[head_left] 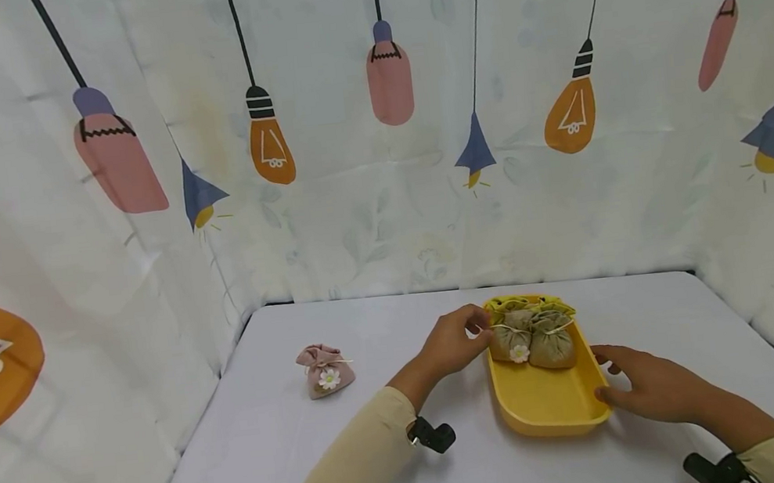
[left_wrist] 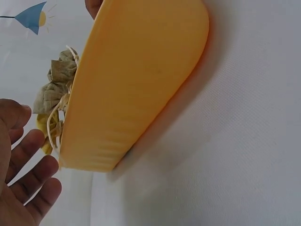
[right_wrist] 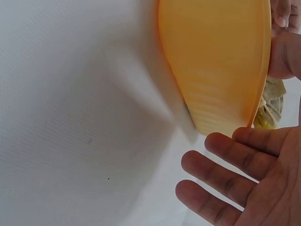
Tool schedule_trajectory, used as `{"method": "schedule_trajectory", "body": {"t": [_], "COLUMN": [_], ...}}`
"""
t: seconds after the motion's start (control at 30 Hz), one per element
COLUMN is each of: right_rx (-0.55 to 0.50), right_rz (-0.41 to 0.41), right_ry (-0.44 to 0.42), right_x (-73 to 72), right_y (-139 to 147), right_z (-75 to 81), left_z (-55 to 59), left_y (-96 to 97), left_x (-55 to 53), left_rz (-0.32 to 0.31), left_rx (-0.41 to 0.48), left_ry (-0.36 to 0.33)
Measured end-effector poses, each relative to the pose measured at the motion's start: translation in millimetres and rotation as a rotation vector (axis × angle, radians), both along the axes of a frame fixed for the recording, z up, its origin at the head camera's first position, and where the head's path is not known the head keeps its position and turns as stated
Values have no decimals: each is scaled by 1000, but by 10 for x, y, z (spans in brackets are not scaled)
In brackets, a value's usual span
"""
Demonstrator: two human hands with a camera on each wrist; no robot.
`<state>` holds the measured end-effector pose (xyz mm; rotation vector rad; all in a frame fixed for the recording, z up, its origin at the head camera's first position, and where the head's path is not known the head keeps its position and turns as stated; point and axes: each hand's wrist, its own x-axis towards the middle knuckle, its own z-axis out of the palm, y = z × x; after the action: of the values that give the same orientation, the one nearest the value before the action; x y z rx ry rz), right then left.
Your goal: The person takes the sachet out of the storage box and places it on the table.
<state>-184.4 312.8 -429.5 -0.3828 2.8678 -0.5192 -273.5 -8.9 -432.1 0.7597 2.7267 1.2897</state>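
A yellow tray (head_left: 552, 397) stands on the table with small drawstring pouches in its far half. Two of them are grey-green, one with a white flower (head_left: 513, 336) and a plain one (head_left: 554, 346); yellow cloth pouches (head_left: 531, 303) lie behind. My left hand (head_left: 455, 338) hovers at the tray's far left rim, fingers loosely bent beside the flowered pouch, holding nothing. On the right side, my right hand (head_left: 646, 381) has its thumb at the rim, while its fingers extend along the outer wall, nearly straight in the right wrist view.
A pink drawstring pouch (head_left: 327, 370) with a white flower sits on the left of the white table (head_left: 394, 311). Behind and at the sides hangs a pale curtain (head_left: 356, 221) printed with lamps. A small black camera (head_left: 432, 435) is strapped on each wrist.
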Motion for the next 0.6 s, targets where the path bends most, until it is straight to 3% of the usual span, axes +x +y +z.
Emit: {"method": "schedule_trajectory", "body": {"t": [0.6], "right_rx": [12], "right_rz": [-4], "right_ry": [-7], "right_x": [-13], "right_y": [-1], "right_z": [28], "left_z": [21], "left_y": [167], "left_x": [-34], "left_rz": [10], "left_rx": [-45], "left_ry": [17]}}
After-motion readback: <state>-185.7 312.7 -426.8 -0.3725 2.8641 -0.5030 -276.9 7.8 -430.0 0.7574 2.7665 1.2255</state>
